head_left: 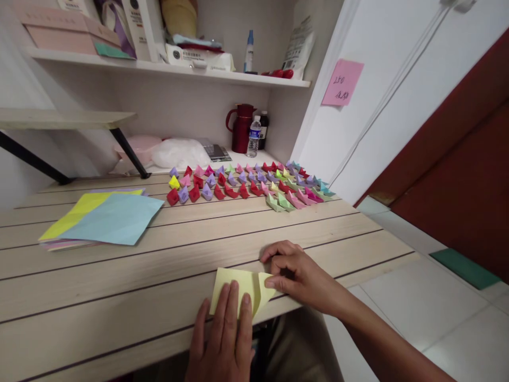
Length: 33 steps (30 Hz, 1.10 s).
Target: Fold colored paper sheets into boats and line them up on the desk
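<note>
A pale yellow sheet of paper (231, 275), partly folded, lies at the front edge of the wooden table. Its right end comes to a point, with a raised flap beside a crease. My left hand (225, 331) rests on the paper with fingers stretched out flat, covering its lower middle. At the pointed right end, my right hand (292, 273) pinches the paper between thumb and curled fingers. Beyond the hands, several rows of small folded paper boats (244, 191) in red, purple, pink, green and yellow stand along the back of the table.
A stack of coloured paper (115, 217) lies on the table's left side. At the back stand a dark red jug (242, 130) and a water bottle (254, 137). A raised wooden shelf (63, 118) on black legs stands at the left. The table (191, 233) ends at the right above a tiled floor.
</note>
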Available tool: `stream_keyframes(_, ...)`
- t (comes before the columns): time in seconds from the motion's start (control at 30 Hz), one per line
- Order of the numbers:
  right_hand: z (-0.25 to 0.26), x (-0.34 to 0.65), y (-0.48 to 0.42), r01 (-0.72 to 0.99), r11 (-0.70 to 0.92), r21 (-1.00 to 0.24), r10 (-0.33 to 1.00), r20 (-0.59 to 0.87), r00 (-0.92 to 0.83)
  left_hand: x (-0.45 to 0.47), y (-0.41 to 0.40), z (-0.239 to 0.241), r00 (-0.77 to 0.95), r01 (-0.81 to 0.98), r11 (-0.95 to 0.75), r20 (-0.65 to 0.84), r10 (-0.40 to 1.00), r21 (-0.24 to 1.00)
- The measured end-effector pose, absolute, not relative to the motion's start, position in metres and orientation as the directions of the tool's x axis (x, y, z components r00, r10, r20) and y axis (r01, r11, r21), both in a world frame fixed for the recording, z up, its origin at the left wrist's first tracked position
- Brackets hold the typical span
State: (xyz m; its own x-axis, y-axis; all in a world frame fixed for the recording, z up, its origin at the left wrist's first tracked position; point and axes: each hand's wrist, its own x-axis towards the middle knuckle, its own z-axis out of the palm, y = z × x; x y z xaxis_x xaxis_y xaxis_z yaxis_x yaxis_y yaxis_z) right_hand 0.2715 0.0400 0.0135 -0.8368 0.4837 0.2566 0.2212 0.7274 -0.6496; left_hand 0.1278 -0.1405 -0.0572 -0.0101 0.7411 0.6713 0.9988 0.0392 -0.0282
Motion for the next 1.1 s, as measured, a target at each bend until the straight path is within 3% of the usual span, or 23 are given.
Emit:
stream_keyframes(0.17,0.011,0.263,0.036,0.279,0.748,-0.602,0.527,0.283,-0.801,0.129,-0.138,-0.063,-0.028,0.999,0.044,0.714,0.7,-0.004)
stream_keyframes(0.43,0.007,0.253,0.026,0.466,0.776,-0.425,0.609,0.316,-0.727,0.129,-0.139,-0.064,-0.022,1.0,0.026,0.713,0.701,0.006)
stream_keyframes(0.7,0.006,0.254,0.025,0.484,0.775,-0.406,0.617,0.323,-0.717,0.132,-0.138,-0.059,-0.037,0.989,0.119,0.647,0.762,-0.084)
stream_keyframes(1.1,0.003,0.257,0.023,0.54,0.767,-0.347,0.641,0.382,-0.665,0.131,-0.139,-0.064,0.013,0.973,0.15,0.688,0.725,-0.177)
